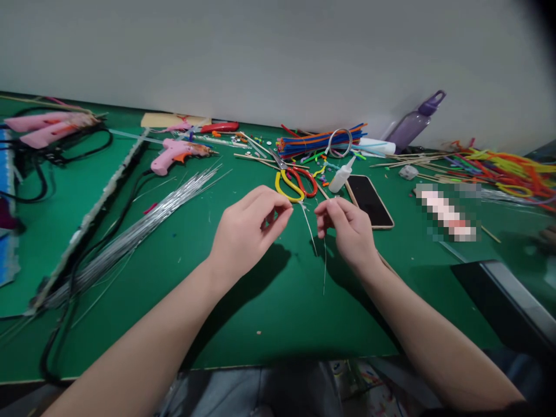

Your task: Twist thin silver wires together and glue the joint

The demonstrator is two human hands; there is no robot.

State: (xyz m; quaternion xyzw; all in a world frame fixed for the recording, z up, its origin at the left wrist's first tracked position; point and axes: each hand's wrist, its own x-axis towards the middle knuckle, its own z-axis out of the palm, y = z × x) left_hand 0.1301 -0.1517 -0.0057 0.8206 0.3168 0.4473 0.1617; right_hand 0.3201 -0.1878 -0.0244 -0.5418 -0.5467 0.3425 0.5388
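My left hand (247,231) is above the green table (278,324), its thumb and forefinger pinched together. What is between those fingertips, if anything, is too small to make out. A short strand of thin wire (310,229) runs downward just right of them. My right hand (350,231) is closed in a pinch, and a fine silvery wire (324,269) hangs below its fingers. Scissors (290,184) with one yellow and one red handle lie behind the hands. Close to my right hand are a small white glue bottle (340,178) and a phone (371,201).
At left lie a bundle of silver wires (156,223), a pink glue gun (167,157) with a black cord, and more pink glue guns (52,128). Pipe cleaners (313,143) and a purple bottle (410,130) stand along the wall. A dark flat object (499,295) sits right.
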